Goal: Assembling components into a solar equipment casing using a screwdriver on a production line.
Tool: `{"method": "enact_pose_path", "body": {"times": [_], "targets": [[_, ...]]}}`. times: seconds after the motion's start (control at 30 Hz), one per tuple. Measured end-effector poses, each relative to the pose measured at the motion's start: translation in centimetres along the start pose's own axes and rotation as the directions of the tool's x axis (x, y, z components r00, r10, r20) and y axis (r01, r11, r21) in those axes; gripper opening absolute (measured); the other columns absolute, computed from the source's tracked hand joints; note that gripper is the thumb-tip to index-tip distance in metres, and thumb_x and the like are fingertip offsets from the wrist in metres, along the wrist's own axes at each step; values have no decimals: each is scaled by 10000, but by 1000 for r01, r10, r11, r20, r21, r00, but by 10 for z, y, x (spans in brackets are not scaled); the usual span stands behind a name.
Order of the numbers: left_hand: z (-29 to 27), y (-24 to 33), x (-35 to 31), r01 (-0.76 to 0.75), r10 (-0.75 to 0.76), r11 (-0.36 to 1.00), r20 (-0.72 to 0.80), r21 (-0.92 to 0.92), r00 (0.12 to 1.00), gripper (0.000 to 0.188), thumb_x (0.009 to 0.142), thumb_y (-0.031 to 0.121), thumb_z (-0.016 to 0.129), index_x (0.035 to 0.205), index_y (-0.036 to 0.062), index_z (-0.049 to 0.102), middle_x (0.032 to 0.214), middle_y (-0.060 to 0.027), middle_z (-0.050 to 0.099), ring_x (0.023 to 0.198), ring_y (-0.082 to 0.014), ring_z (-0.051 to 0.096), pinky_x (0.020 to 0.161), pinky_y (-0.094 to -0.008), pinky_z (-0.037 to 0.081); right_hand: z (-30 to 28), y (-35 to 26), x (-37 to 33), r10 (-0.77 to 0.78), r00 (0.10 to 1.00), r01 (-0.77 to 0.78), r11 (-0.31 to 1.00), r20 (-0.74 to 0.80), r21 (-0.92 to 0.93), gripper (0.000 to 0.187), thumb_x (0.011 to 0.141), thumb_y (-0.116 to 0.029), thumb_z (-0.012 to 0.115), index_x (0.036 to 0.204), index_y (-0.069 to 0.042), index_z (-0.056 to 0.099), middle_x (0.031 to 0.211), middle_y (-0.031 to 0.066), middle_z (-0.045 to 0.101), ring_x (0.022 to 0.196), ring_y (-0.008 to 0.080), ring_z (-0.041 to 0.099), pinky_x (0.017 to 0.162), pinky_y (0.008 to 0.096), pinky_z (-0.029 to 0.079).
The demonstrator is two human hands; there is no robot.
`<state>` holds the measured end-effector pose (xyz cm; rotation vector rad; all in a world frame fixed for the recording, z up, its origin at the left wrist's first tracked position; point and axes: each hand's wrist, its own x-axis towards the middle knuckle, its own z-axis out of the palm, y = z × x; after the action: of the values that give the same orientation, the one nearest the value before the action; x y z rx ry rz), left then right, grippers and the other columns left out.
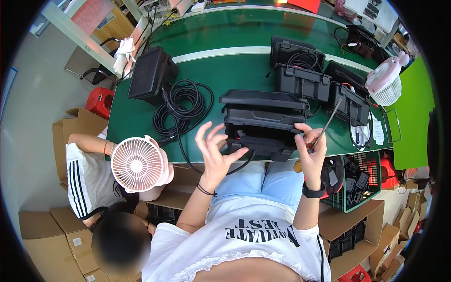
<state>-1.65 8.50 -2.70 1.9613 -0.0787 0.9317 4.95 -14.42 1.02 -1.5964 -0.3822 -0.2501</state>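
Observation:
Right in front of me, at the table's near edge, a black plastic box (265, 120) stands with its hinged lid (263, 97) raised. My left hand (215, 152) grips its left side, the fingertips at the wall and the thumb on the near edge. A screwdriver (327, 123) is in my right hand (312, 152), its shaft pointing up and away and its yellowish handle showing below the palm. The fingers of that hand also touch the box's right side. A black cable (181, 148) runs by my left hand. The inside of the box is mostly in shadow.
A closed black box (152, 75) and a coiled black cable (188, 103) lie at left. More open black boxes (303, 82) stand at right, beside a pink fan (387, 80). Another fan (139, 164) is near a person (89, 174) at left. A green crate (371, 181) sits lower right.

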Motion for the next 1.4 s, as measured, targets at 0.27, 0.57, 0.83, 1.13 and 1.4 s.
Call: {"method": "enact_pose_path", "body": {"times": [0.27, 0.57, 0.83, 1.13, 1.4], "targets": [[-5, -1, 5, 192, -187, 981, 136, -22, 973, 577, 739, 94, 828, 1207, 30, 497, 1323, -149, 367, 1081, -261, 584, 843, -361, 593, 5, 22, -6, -163, 984, 177, 936, 71, -304, 533, 635, -111, 895, 890, -32, 434, 1112, 75, 682, 628, 110, 431, 571, 231, 401], [-12, -13, 14, -10, -9, 998, 290, 63, 957, 549, 708, 82, 829, 1181, 127, 555, 1439, -146, 294, 1190, -312, 496, 1005, -446, 434, 6, 22, -8, -126, 990, 139, 941, 63, -307, 506, 621, -65, 888, 881, -35, 455, 1133, 71, 678, 634, 131, 479, 582, 248, 443], [-14, -3, 24, 49, -47, 999, 270, 0, 962, 511, 708, 65, 820, 1140, 140, 557, 1454, -157, 232, 1099, -305, 534, 970, -440, 464, 0, 20, -11, -116, 987, 147, 936, 112, -321, 448, 637, -49, 869, 807, -62, 455, 1198, 96, 668, 598, 128, 479, 541, 247, 417], [2, -21, 16, 170, -87, 925, 246, -341, 965, 371, 788, -34, 719, 1072, 129, 545, 1503, -159, 182, 1407, -441, 284, 1005, -444, 446, 10, 11, -24, -204, 972, 154, 924, -114, -349, 427, 690, -3, 837, 910, -49, 474, 1101, 67, 642, 593, 55, 448, 512, 185, 362], [5, -22, 13, 130, -65, 944, 215, -304, 974, 376, 793, -49, 705, 1078, 131, 537, 1504, -158, 186, 1416, -431, 269, 972, -407, 470, 4, 3, -34, 134, 981, -119, 987, 141, -111, 327, 738, 14, 789, 852, -37, 486, 958, 58, 671, 592, 73, 511, 503, 213, 406]]}}
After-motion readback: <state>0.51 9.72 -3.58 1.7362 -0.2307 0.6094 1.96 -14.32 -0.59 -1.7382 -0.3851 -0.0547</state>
